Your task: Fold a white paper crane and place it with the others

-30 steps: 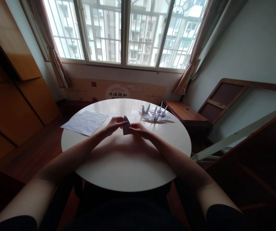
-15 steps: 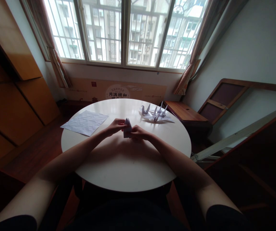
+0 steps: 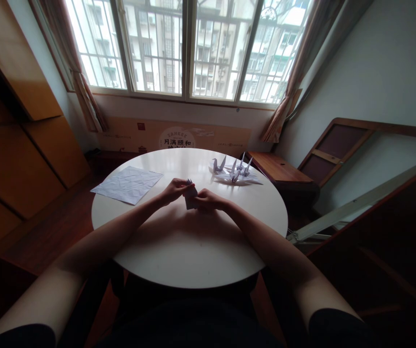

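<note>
I'm pinching the folded origami paper [image 3: 190, 202] with my left hand [image 3: 173, 190] near its top, right hand [image 3: 210, 199] lower down.

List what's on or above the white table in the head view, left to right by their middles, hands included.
Creased paper sheet → left hand → small folded paper pinched between the hands → right hand → group of paper cranes.
</note>
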{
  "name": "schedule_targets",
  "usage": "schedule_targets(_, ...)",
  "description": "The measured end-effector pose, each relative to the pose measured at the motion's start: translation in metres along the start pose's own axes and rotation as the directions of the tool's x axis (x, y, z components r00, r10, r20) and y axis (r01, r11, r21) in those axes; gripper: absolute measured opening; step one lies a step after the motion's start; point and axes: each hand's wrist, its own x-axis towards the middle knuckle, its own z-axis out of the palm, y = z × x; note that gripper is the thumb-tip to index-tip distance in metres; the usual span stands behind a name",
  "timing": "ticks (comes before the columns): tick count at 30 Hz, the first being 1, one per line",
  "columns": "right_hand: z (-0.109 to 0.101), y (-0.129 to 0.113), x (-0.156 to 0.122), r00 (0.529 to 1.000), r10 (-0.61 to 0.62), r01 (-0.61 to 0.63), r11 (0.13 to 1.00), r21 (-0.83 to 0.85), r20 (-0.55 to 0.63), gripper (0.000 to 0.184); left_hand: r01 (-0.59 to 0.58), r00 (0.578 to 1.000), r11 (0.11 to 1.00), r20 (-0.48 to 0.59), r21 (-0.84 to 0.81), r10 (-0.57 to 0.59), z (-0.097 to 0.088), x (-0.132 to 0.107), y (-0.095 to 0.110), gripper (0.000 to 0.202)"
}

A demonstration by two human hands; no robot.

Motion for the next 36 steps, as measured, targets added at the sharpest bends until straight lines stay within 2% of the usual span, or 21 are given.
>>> schedule_targets(9, -0.001, -0.003, -0.001, 0.998, 0.056, -0.057, 0.997, 0.060, 0.011, 0.051, -0.012, 0.999, 1.000, -0.036, 0.025, 0.013, -0.002, 0.003, -0.003, 0.050)
schedule_targets(13, -0.003, -0.003, -0.002, 0.999, 0.039, -0.040, 0.998, 0.050, 0.017, 0.050, -0.047, 0.998, 0.999, -0.048, 0.029, 0.048, -0.002, 0.003, -0.006, 0.049)
schedule_targets(17, -0.005, 0.001, 0.000, 0.997, -0.003, 0.003, 1.000, 0.002, 0.076, 0.048, -0.069, 0.996, 0.998, -0.064, -0.007, 0.068, -0.002, 0.003, -0.005, 0.048)
schedule_targets(22, -0.006, 0.007, 0.003, 0.995, -0.070, 0.073, 0.996, -0.042, 0.072, 0.048, -0.043, 0.994, 0.996, -0.105, -0.075, 0.035, -0.002, 0.003, -0.005, 0.049)
schedule_targets(27, -0.006, 0.008, 0.002, 0.993, -0.078, 0.084, 0.994, -0.066, 0.089, 0.051, 0.053, 0.996, 0.985, -0.057, -0.163, -0.063, 0.000, 0.004, -0.005, 0.052)
schedule_targets(31, -0.005, 0.006, 0.001, 0.996, -0.085, 0.085, 0.996, 0.022, -0.002, 0.054, 0.026, 0.998, 0.993, -0.047, -0.111, -0.032, -0.001, 0.004, -0.001, 0.051)
schedule_targets(34, -0.006, 0.004, -0.001, 0.992, -0.096, 0.101, 0.993, 0.059, -0.076, 0.055, -0.036, 0.998, 0.997, -0.052, -0.065, 0.032, -0.001, 0.003, 0.003, 0.068)
schedule_targets(36, -0.006, 0.003, -0.001, 0.990, -0.099, 0.106, 0.992, 0.063, -0.097, 0.056, -0.082, 0.995, 0.996, -0.055, -0.026, 0.080, -0.001, 0.003, 0.003, 0.071)
